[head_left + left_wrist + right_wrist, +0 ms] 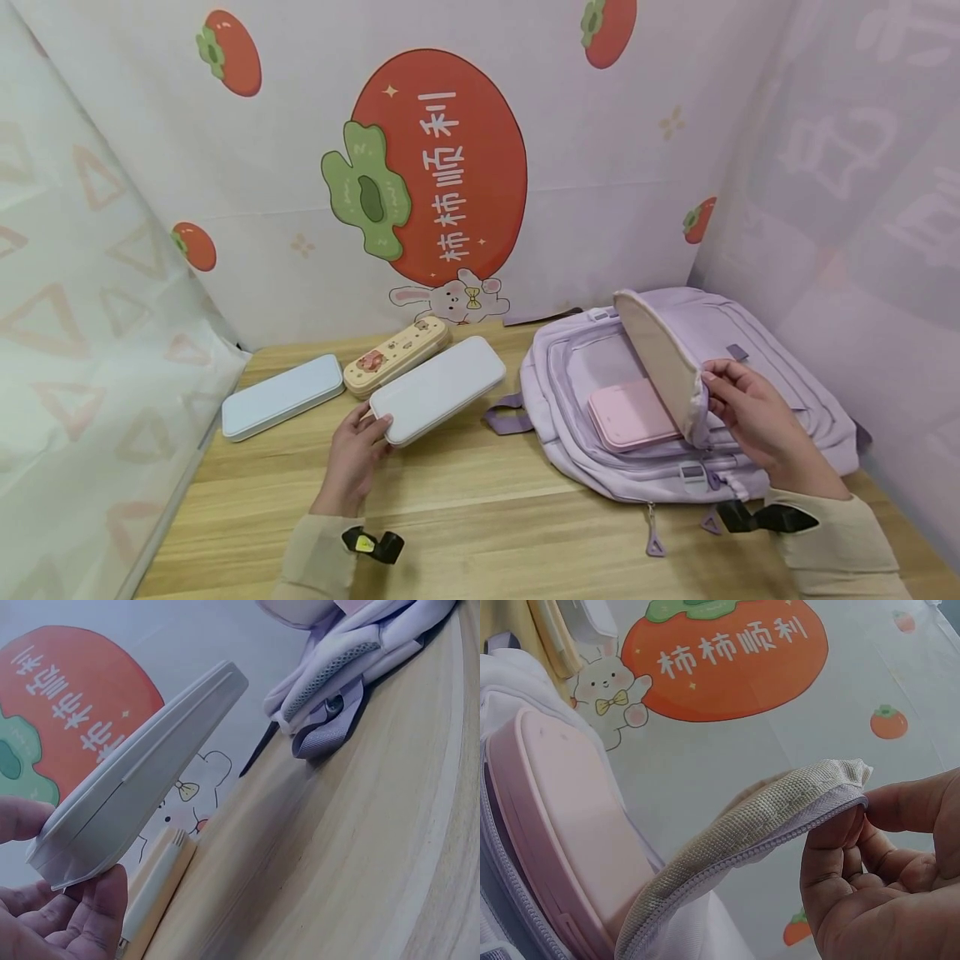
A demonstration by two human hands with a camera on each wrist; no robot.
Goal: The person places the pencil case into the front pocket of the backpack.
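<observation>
My left hand [354, 454] grips one end of a white pencil case [442, 387], thumb on top and fingers beneath. In the left wrist view the case [142, 780] is tilted, raised off the wooden table. With my right hand [757, 412] I pinch the edge of a zippered flap [660, 367] on a lilac backpack [577, 475], holding it up. A pink case [632, 414] lies partly inside the opened pocket. The right wrist view shows the flap's zipper edge [742, 847] between thumb and fingers, the pink case [570, 825] beside it.
A pale blue case [283, 396] and a cream case with cartoon prints [397, 357] lie on the table [480, 525] to the left. A purple strap [512, 417] sticks out from the backpack's left side. Printed cloth [600, 167] hangs behind the table.
</observation>
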